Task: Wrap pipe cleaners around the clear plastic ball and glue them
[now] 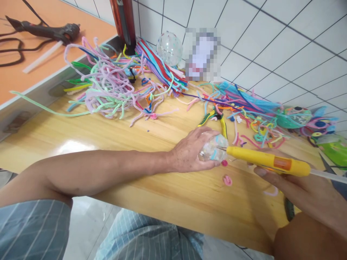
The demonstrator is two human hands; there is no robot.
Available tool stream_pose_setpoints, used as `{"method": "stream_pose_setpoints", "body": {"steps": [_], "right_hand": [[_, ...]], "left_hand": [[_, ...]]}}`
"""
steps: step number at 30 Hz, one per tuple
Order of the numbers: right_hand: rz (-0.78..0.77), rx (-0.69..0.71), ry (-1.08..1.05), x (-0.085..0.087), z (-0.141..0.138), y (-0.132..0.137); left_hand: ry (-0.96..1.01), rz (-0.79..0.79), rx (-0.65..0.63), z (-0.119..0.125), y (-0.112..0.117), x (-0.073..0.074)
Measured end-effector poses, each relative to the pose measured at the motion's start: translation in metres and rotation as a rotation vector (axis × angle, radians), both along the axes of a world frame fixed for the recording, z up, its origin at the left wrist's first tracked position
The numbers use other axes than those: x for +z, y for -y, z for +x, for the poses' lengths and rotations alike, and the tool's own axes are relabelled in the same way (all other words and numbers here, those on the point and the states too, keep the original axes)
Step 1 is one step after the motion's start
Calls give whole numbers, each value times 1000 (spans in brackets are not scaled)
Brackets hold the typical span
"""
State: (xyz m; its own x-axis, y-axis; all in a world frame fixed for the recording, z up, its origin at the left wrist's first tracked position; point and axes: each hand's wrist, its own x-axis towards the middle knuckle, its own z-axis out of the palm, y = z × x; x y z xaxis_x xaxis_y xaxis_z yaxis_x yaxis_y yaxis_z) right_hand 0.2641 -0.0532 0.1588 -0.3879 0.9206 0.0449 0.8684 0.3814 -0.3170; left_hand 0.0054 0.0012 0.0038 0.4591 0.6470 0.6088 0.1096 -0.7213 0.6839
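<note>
My left hand (193,150) is wrapped round a clear, rounded ball (211,153) with light blue and pale bits on it, resting at the middle of the wooden table. In my right hand (292,184) is a yellow hot glue gun (267,160), a whitish glue stick (328,175) coming out of its back end. The gun's thin metal nozzle points left and overlaps the ball in view; I cannot tell if it touches. Just below the ball lie a small dark pink piece (224,163) and a pink coil (227,180) of pipe cleaner.
A tangle of lilac and green pipe cleaners (108,83) lies at the back left, with straight bundles (162,68) beside it. Yellow-and-black pliers (215,118) lie behind the ball. Another clear ball (170,48) stands by the tiled wall. A black glue gun (51,31) lies on the orange surface.
</note>
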Motion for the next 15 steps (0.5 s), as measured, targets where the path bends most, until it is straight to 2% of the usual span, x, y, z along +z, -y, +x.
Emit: {"method": "stream_pose_setpoints", "body": {"steps": [7,12,15], "right_hand": [[-6,-18,11,-1,-3,0],[-65,-58,37,0,-7,0],[-4,-113,105,-2,-4,2]], "left_hand": [[-4,-22,-12,0,-1,0],[-5,-69,-31,0,-1,3],[-10,-82,-25,-1,0,4]]}}
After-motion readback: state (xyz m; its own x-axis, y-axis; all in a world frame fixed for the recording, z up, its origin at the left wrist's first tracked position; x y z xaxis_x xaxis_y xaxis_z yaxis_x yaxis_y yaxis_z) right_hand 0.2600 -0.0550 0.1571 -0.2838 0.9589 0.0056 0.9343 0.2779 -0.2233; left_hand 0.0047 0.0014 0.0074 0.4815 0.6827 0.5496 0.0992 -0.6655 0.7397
